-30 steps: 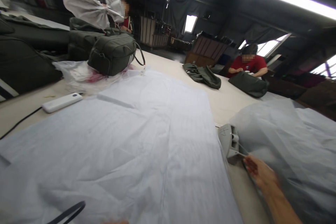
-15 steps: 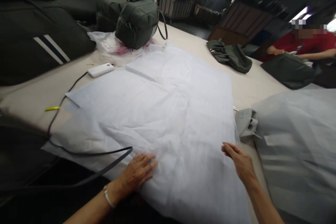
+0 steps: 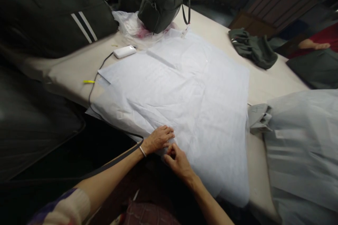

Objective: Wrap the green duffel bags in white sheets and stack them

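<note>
Large thin white sheets (image 3: 221,112) lie in a creased layer over the table, their near edge hanging past the table's edge. My left hand (image 3: 159,137), with a bracelet at the wrist, rests on them near that edge, fingers stretched out and close together. Just right of it and nearer to me, my right hand (image 3: 179,161) is curled, thumb and fingertips drawn together by the edge of the sheets. Whether a bit of sheet is between them is hidden. A dark cord (image 3: 118,158) runs over my left forearm.
A white power bank (image 3: 124,51) joins the cord. Dark green bags (image 3: 162,3) stand at the back left, others (image 3: 253,47) lie at the right. A grey-white tape dispenser (image 3: 260,117) sits beside a translucent plastic-covered pile (image 3: 303,147). A co-worker's hand (image 3: 313,44) is far right.
My right hand has moved left from the sheets' right side to beside my left hand, its fingers curled. The view has tilted down and shifted left. My left hand still lies on the sheets.
</note>
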The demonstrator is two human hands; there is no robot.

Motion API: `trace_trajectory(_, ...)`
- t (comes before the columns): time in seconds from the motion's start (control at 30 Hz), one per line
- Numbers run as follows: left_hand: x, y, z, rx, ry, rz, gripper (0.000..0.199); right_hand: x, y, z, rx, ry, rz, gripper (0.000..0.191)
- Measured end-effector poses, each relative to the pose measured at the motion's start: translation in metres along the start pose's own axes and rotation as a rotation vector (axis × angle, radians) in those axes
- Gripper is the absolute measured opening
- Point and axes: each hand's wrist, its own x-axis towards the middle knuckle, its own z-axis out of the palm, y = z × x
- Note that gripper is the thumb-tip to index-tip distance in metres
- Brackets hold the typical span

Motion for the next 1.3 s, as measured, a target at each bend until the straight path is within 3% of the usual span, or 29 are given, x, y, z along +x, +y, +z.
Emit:
trace_trajectory(0.13,0.009,-0.002,-0.009,0.030,-0.039,0.052,0.018,0.008,0.004,0.015,-0.293,0.106,0.007,0.009)
trace_trajectory(0.37,0.016,-0.001,-0.013,0.069,-0.060,0.061,0.011,0.019,-0.006,0.021,-0.719,0.172,0.227,0.018)
trace_trajectory(0.5,0.015,-0.001,-0.013,0.071,-0.064,0.061,0.023,0.021,-0.010,0.012,-0.779,0.162,0.358,0.021)
trace_trajectory(0.6,0.015,-0.002,-0.015,0.071,-0.069,0.063,0.028,0.023,-0.010,0.006,-0.783,0.164,0.355,0.024)
trace_trajectory(0.73,0.014,-0.002,-0.016,0.054,-0.073,0.044,0.032,0.021,-0.008,-0.015,-0.455,0.156,0.371,0.027)
trace_trajectory(0.8,0.014,-0.003,-0.014,0.036,-0.076,0.031,0.037,0.013,-0.004,-0.041,-0.277,0.187,0.404,0.027)
trace_trajectory(0.9,0.012,-0.005,-0.013,0.007,-0.080,0.010,0.042,-0.008,0.010,-0.099,-0.207,0.329,0.400,0.026)
trace_trajectory(1.1,0.009,-0.003,-0.013,-0.019,-0.051,0.024,0.041,-0.046,0.061,-0.236,-0.136,0.857,0.372,0.047)
trace_trajectory(1.2,0.009,-0.011,-0.003,-0.087,-0.084,-0.032,0.042,-0.048,0.080,-0.298,-0.182,1.106,0.378,0.050)
trace_trajectory(1.3,0.011,-0.020,0.009,-0.159,-0.124,-0.091,0.042,-0.039,0.095,-0.355,-0.216,1.274,0.423,0.050)
